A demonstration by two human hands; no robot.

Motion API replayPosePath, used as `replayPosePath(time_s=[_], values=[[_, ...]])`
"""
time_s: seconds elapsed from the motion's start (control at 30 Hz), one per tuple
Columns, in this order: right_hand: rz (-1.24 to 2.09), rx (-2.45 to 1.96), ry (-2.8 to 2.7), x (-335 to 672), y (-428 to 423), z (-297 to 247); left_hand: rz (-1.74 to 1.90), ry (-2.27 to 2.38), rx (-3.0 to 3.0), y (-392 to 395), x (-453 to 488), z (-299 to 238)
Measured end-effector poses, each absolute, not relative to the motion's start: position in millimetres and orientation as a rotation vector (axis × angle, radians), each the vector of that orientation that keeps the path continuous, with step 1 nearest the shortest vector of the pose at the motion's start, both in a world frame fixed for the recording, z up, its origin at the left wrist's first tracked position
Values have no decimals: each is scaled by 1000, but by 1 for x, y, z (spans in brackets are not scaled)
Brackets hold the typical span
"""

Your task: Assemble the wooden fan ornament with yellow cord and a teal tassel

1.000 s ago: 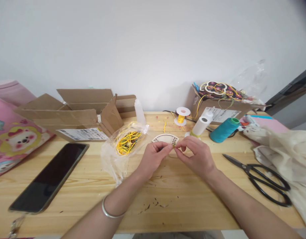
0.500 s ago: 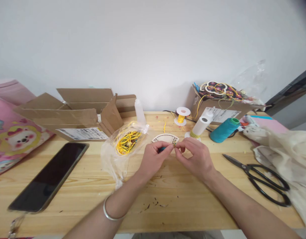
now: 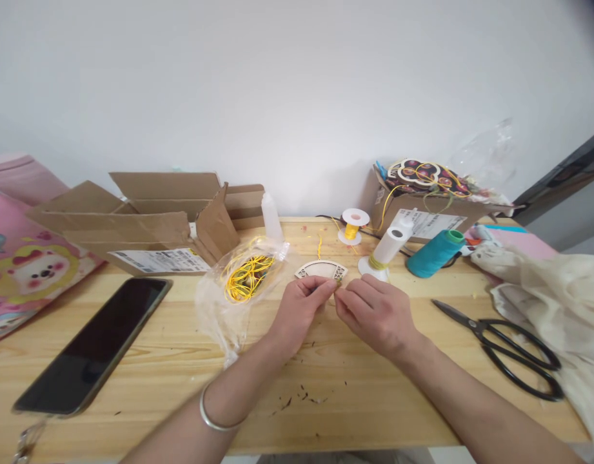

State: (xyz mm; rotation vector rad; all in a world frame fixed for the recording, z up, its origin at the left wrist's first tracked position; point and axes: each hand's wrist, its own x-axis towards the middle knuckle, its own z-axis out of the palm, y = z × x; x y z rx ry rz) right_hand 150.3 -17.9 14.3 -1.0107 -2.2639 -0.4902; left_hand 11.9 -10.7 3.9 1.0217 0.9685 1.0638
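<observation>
Where the two hands meet at mid-table, a tiny bit [image 3: 336, 287] is pinched between the fingertips of the left hand [image 3: 302, 308] and the right hand [image 3: 375, 314]. Both are closed on it in a fine pinch (what it is cannot be told, being too small).

- Fan piece [image 3: 320, 268]: wooden, laid flat on the table [image 3: 326, 367] just beyond the fingertips. Whether it is touched cannot be told.
- Bangle [image 3: 213, 417]: silver, worn on the left wrist.
- Bag [image 3: 214, 312]: clear plastic, set just left of the left hand. Yellow cord [image 3: 246, 277] is coiled inside.
- Phone [image 3: 96, 345]: laid screen up, near the left edge.
- Carton [image 3: 151, 222]: open, stood at far left behind the bag and phone.
- Bottle [image 3: 271, 218]: clear, upright, just right of the carton.
- Yellow spool [image 3: 352, 225], white spool [image 3: 388, 248] and teal spool [image 3: 435, 252]: ranged along the far side, right of the bottle. The teal one is laid on its side.
- Box [image 3: 422, 219]: stood behind the spools, heaped with decorated pieces.
- Scissors [image 3: 509, 348]: black, laid at near right with blades pointing left, beside pale cloth [image 3: 558, 303].
</observation>
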Motion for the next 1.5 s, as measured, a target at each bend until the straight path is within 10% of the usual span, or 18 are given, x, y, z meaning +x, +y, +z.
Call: replayPosePath(time_s=[0.47,1.5], values=[[349,-1125,-1931,156,-13,18,968,886,850,-9,8,5],[-633,-965,-2358,153,-16,14,994,787,556,-10,14,1]])
